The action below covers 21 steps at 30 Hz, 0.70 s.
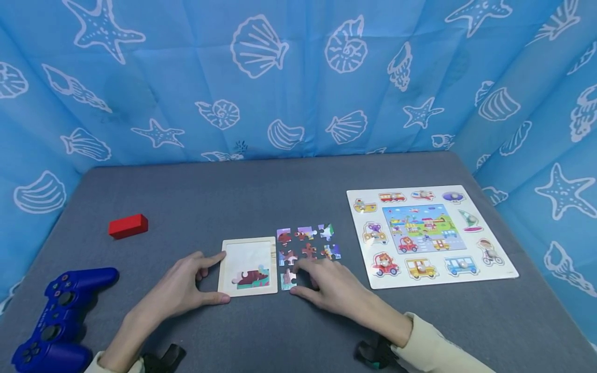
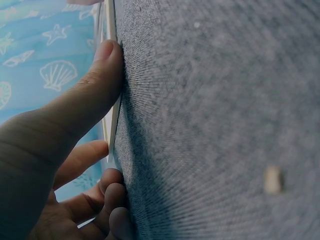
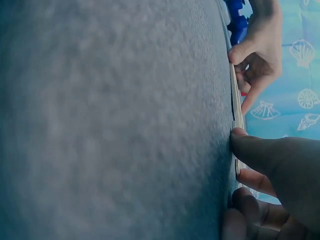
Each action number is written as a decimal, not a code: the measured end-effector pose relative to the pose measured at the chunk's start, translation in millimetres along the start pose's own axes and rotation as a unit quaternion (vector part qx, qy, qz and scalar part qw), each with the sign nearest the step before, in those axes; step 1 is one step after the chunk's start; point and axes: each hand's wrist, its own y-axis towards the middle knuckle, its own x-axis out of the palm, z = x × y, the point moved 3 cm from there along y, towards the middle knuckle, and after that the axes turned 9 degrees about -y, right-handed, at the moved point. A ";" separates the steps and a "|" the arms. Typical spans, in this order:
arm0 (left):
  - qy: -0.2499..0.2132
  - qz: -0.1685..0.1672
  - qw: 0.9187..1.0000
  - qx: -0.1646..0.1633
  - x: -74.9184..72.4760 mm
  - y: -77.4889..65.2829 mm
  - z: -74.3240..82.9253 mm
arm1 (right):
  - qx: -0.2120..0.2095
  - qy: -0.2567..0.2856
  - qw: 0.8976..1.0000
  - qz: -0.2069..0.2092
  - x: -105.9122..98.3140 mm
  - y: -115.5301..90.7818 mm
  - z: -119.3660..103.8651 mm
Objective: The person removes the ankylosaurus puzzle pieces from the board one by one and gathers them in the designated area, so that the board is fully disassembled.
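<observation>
A small wooden puzzle tray [image 1: 248, 241] lies flat on the table, with joined brown, pink and green pieces [image 1: 253, 278] in its lower right part. My left hand [image 1: 179, 285] holds the tray's left side, the thumb at the lower corner and the index finger higher up; the left wrist view shows the thumb [image 2: 95, 85] against its edge. Right of the tray, several loose jigsaw pieces [image 1: 309, 251] lie in rows. My right hand [image 1: 333, 287] pinches the lowest-left jigsaw piece [image 1: 286, 280] between thumb and index finger, still at table level.
A white peg puzzle board [image 1: 364, 238] with vehicle pictures lies to the right. On the left are a red block [image 1: 128, 226] and a blue game controller [image 1: 65, 316]. Behind the grey table [image 1: 289, 191] hangs a blue curtain [image 1: 298, 77] with shell prints.
</observation>
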 end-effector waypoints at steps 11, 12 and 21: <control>-0.002 -0.006 1.000 -0.002 -1.1 1.1 0.6 | -0.003 -0.002 1.000 -0.004 -0.6 0.5 0.2; -0.002 -0.006 1.000 -0.001 -1.2 1.1 0.6 | -0.004 -0.004 1.000 -0.003 -0.5 0.5 -0.1; -0.002 -0.007 1.000 0.000 -1.3 1.7 0.5 | -0.004 -0.004 1.000 -0.003 -0.7 0.4 -0.3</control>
